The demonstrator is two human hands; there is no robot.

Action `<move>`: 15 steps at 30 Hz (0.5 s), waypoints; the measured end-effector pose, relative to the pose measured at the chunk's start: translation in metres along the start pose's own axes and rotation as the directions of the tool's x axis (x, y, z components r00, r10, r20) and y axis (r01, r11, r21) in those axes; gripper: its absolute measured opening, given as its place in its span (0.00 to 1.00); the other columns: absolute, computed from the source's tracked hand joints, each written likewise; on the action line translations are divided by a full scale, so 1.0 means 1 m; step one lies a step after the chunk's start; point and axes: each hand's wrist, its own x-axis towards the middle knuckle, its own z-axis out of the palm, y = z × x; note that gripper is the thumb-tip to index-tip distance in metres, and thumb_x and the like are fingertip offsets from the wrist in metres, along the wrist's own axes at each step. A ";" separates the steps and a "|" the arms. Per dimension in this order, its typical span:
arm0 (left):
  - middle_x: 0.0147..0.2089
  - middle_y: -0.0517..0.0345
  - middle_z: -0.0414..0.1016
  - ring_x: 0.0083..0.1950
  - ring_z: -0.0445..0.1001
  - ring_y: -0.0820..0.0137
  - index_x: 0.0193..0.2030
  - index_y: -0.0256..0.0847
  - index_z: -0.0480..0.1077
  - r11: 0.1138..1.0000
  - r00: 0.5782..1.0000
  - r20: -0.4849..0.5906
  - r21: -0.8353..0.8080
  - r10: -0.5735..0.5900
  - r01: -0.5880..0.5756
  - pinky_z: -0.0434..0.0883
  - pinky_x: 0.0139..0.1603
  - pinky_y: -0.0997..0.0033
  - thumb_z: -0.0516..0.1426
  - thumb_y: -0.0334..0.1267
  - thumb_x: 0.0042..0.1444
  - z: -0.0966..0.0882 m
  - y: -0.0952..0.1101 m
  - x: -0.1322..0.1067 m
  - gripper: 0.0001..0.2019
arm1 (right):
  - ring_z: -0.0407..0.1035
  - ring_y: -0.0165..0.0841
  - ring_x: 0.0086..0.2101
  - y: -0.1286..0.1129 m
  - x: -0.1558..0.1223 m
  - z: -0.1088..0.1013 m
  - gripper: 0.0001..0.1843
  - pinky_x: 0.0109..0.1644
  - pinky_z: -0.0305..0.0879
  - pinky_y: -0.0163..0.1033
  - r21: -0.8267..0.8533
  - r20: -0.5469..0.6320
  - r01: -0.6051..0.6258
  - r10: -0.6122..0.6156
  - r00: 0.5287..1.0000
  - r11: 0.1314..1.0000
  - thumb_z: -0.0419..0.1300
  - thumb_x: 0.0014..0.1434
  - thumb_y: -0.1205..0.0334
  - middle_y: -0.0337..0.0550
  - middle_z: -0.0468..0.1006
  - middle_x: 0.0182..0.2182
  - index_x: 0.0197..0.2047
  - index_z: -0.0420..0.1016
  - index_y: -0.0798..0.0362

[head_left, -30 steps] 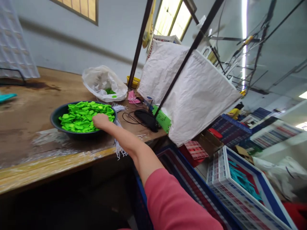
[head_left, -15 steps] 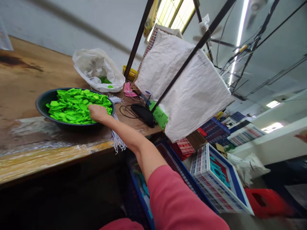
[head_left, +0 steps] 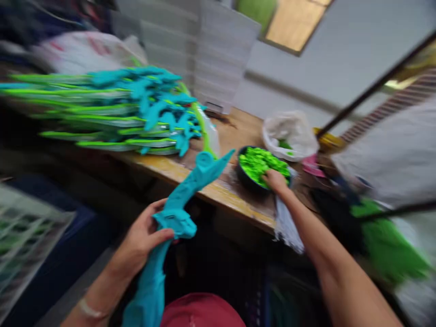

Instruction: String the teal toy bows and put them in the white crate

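Note:
My left hand is wrapped round a long turquoise plastic part, curved, with a round boss near its pointed upper end. The part slants up towards the bench, and its lower end runs out of the bottom of the view. My right hand reaches into a dark basin heaped with small bright green plastic pieces. Its fingers are curled at the heap's near right side; the fingertips are hidden, so what they pinch does not show.
On the wooden bench, turquoise and green assemblies lie stacked at left. A white plastic bag stands behind the basin, and white strings hang over the front edge. A crate is at lower left.
The view has swung left, bringing my left hand with the turquoise part and the stacked assemblies into sight. My right hand is still at the basin.

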 end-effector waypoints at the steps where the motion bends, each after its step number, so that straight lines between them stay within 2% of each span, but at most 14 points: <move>1: 0.43 0.51 0.79 0.33 0.77 0.67 0.62 0.37 0.62 1.000 0.999 -0.032 -0.013 0.002 -0.002 0.77 0.32 0.70 0.76 0.44 0.41 -0.006 0.002 -0.006 0.43 | 0.69 0.27 0.29 0.005 0.010 0.006 0.15 0.46 0.72 0.41 -0.054 0.011 0.001 0.000 1.000 0.999 0.64 0.66 0.67 0.34 0.72 0.26 0.27 0.71 0.59; 2: 0.43 0.52 0.79 0.33 0.76 0.67 0.62 0.38 0.62 0.999 0.999 -0.046 -0.033 0.011 -0.013 0.77 0.32 0.70 0.76 0.43 0.41 -0.009 0.002 -0.010 0.43 | 0.72 0.31 0.32 0.010 0.019 0.011 0.16 0.44 0.71 0.39 -0.108 0.017 0.002 0.000 1.000 0.994 0.67 0.63 0.68 0.37 0.72 0.26 0.25 0.68 0.56; 4: 0.43 0.53 0.78 0.34 0.76 0.68 0.62 0.38 0.62 0.997 0.999 -0.038 -0.074 0.030 -0.033 0.76 0.34 0.70 0.75 0.41 0.43 -0.013 0.000 -0.016 0.41 | 0.73 0.36 0.34 0.021 0.032 0.019 0.18 0.43 0.66 0.42 -0.191 0.010 0.017 -0.016 1.000 0.981 0.66 0.60 0.73 0.44 0.74 0.26 0.22 0.66 0.55; 8: 0.43 0.55 0.77 0.37 0.75 0.70 0.62 0.38 0.62 0.991 0.998 -0.030 -0.118 0.057 -0.060 0.75 0.39 0.71 0.73 0.37 0.47 -0.019 -0.009 -0.026 0.38 | 0.73 0.44 0.36 0.041 0.040 0.024 0.17 0.38 0.58 0.48 -0.281 -0.034 0.046 -0.058 0.998 0.958 0.67 0.55 0.74 0.60 0.76 0.30 0.22 0.66 0.51; 11: 0.43 0.55 0.76 0.38 0.75 0.68 0.64 0.38 0.61 0.984 0.996 -0.052 -0.158 0.069 -0.077 0.75 0.40 0.69 0.72 0.37 0.47 -0.025 -0.015 -0.033 0.39 | 0.73 0.48 0.43 0.051 0.041 0.027 0.13 0.41 0.60 0.51 -0.290 -0.089 0.102 -0.133 0.987 0.952 0.66 0.56 0.71 0.66 0.77 0.39 0.25 0.68 0.50; 15: 0.43 0.53 0.77 0.38 0.76 0.67 0.65 0.37 0.60 0.978 0.994 -0.070 -0.186 0.083 -0.094 0.76 0.41 0.67 0.72 0.38 0.48 -0.029 -0.018 -0.038 0.40 | 0.70 0.51 0.54 0.059 0.041 0.030 0.04 0.50 0.64 0.55 -0.229 -0.206 0.170 -0.218 0.954 0.958 0.58 0.59 0.64 0.68 0.76 0.48 0.33 0.73 0.46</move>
